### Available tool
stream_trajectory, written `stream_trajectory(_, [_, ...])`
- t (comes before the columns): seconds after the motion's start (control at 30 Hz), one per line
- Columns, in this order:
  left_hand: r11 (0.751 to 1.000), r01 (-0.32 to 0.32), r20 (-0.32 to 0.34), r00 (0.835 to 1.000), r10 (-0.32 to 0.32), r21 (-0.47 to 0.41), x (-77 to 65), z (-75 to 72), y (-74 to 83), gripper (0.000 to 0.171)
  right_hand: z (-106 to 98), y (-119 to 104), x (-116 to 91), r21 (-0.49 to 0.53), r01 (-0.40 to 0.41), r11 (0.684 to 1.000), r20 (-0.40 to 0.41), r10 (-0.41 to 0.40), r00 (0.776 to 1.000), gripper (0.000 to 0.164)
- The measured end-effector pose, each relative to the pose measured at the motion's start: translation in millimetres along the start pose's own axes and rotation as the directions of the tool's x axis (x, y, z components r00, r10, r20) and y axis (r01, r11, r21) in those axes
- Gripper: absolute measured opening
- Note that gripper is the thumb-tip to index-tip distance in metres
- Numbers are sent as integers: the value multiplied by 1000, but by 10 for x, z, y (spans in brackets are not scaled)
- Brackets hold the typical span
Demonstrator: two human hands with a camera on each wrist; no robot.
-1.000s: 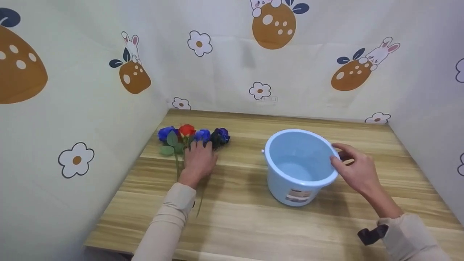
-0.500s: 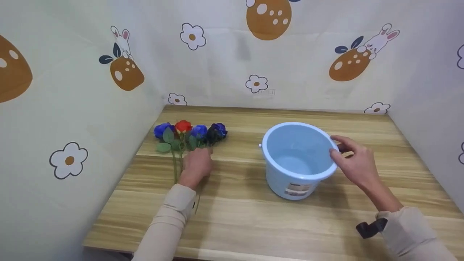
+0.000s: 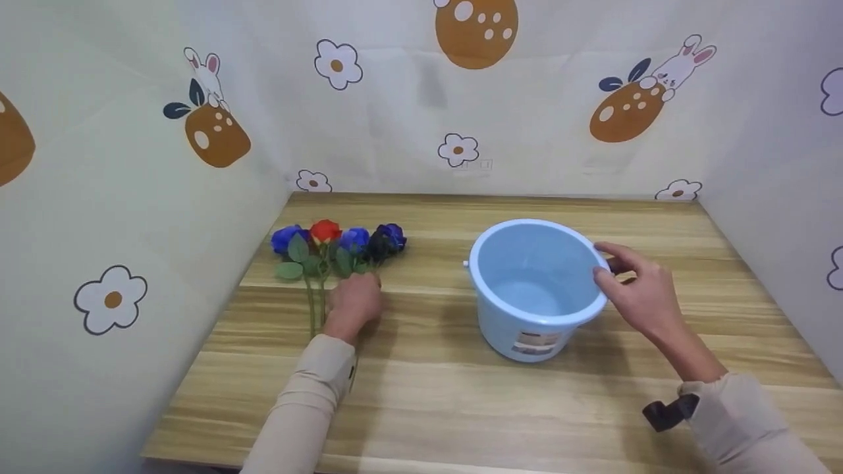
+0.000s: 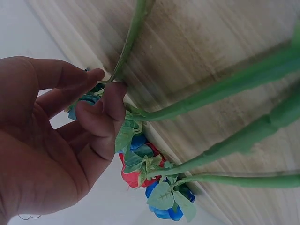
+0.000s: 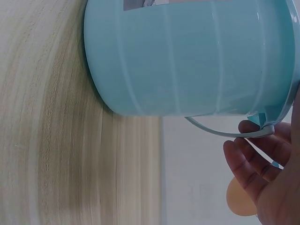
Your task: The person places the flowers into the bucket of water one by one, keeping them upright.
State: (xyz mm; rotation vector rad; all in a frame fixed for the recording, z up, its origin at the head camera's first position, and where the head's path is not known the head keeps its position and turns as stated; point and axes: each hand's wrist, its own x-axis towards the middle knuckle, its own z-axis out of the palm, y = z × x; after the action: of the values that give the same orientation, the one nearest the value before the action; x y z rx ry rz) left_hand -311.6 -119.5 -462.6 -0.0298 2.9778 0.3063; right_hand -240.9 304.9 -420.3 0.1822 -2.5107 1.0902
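In the left wrist view, my left hand (image 4: 56, 140) pinches the green stem (image 4: 130, 40) of an artificial rose between thumb and fingertips. In the head view that hand (image 3: 355, 301) is just below the dark blue rose (image 3: 390, 238), rightmost in a row. Beside it lie a blue rose (image 3: 354, 239), a red rose (image 3: 325, 232) and another blue rose (image 3: 288, 239). My right hand (image 3: 644, 293) holds the rim of the light blue bucket (image 3: 495, 313), which stands upright. In the right wrist view, the fingers lie by the bucket's handle (image 5: 211, 130).
Everything rests on a wood-grain table (image 3: 421, 415). Patterned cloth (image 3: 388, 125) closes off its back and both sides. A black device (image 3: 668, 413) sticks out from my right sleeve.
My left hand has drawn back slightly from the blooms, and its spread fingers have closed together on a stem. The right hand stays on the bucket. The head view has shifted a little.
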Motion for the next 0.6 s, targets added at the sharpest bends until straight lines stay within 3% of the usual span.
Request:
stream_trajectory(0.2, [999,10,1,1000,-10,-43,0,16,-41,22,10,8,-3,27,-3,1000,-8,4,1000,41])
stream_trajectory(0.6, [992,-39,12,999,41,-124,-22,-42,3,19,7,24,-13,31,-12,999,-21,13,1000,41])
